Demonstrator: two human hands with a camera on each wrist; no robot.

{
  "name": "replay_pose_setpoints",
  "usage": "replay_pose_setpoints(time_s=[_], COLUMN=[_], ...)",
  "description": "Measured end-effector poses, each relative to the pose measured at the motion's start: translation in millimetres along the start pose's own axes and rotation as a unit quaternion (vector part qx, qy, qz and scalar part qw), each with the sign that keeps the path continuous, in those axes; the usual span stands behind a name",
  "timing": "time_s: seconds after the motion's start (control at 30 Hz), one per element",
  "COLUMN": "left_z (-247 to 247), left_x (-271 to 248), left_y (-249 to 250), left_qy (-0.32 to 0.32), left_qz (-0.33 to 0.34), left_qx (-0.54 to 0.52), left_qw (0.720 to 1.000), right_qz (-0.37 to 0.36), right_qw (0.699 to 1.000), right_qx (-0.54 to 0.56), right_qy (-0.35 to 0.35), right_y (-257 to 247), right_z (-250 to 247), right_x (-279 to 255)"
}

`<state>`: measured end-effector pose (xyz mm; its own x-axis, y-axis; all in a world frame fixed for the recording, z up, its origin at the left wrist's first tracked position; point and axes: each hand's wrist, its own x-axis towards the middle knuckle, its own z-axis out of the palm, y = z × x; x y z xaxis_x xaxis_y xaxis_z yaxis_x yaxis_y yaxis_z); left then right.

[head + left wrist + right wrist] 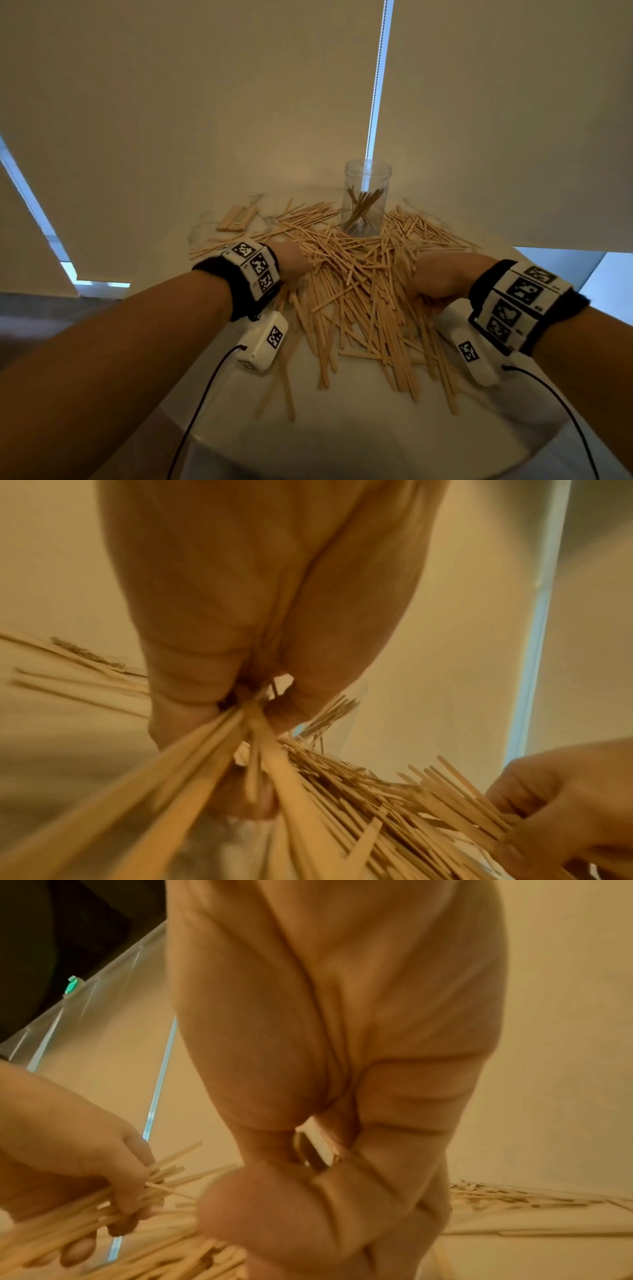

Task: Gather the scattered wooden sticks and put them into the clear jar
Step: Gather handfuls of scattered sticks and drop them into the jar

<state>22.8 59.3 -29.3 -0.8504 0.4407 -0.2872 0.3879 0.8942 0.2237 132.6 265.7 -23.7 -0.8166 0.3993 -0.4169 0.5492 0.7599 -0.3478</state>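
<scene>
- Pale blinds hang behind a round white surface [342, 445], with a bead cord dropping just behind the clear jar [366, 198].
- That jar stands upright at twelve o'clock on the surface, holding only a few sticks; by my reckoning the task is barely started.
- Wooden sticks [359, 284] lie in a thick heap from the jar's foot toward six o'clock, with a small flat stack [236, 218] apart at ten o'clock.
- Left hand [291, 262] sits at the heap's nine o'clock edge, its fingers [133, 1199] wrapped round a bundle of sticks.
- Right hand [435, 277] is at the three o'clock edge with fingers [534, 799] curled into the sticks; whether it truly holds a bundle, I cannot tell.
- To do this step well, I would square each bundle so the sticks run parallel before lifting, since crossed ones will likely snag on the rim.
- Lower them end-first, and keep the wrists away from the jar, which looks light and easy to tip.
</scene>
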Motion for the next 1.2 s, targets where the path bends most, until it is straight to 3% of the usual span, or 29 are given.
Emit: replay_pose_setpoints(time_s=[0.1, 0.2, 0.3, 0.47, 0.63, 0.7, 0.8, 0.9, 1.07, 1.2], left_z=[8.2, 9.3, 3.2, -5.8, -20.9, -28.2, -38.3, -44.3, -42.9, -43.0], left_x=[16.8, 21.3, 18.4, 25.1, 42.4, 44.5, 47.1, 56.9, 90.2, 109.1], left_y=[-20.8, -21.1, -10.6, 14.4, 27.1, 30.5, 35.6, 39.0, 40.5, 37.2], left_qy=[-0.022, 0.011, 0.049, 0.092, 0.175, 0.23, 0.295, 0.275, 0.286, 0.256], left_qz=[0.014, -0.016, -0.007, 0.044, 0.062, 0.072, 0.151, 0.215, 0.222, 0.225], left_qx=[-0.174, -0.387, -0.453, -0.478, -0.504, -0.466, -0.439, -0.436, -0.494, -0.54], left_qw=[0.984, 0.922, 0.89, 0.872, 0.844, 0.851, 0.835, 0.83, 0.791, 0.77], right_qz=[-0.016, -0.049, -0.075, -0.136, -0.195, -0.212, -0.223, -0.239, -0.283, -0.293], right_qw=[1.0, 0.998, 0.995, 0.984, 0.971, 0.967, 0.965, 0.96, 0.945, 0.939], right_qx=[0.007, 0.039, 0.032, 0.028, 0.019, 0.011, 0.015, 0.034, 0.072, 0.1], right_qy=[0.017, 0.033, 0.063, 0.108, 0.134, 0.143, 0.136, 0.139, 0.149, 0.153], right_y=[3.8, 2.1, -4.8, -22.0, -39.9, -47.2, -58.3, -69.9, -85.9, -94.3], right_z=[-5.3, -11.9, -17.3, -26.3, -29.4, -29.5, -34.7, -42.7, -51.1, -54.8], right_x=[-7.1, -13.6, -19.6, -30.9, -39.0, -42.6, -40.5, -28.7, -1.6, 19.2])
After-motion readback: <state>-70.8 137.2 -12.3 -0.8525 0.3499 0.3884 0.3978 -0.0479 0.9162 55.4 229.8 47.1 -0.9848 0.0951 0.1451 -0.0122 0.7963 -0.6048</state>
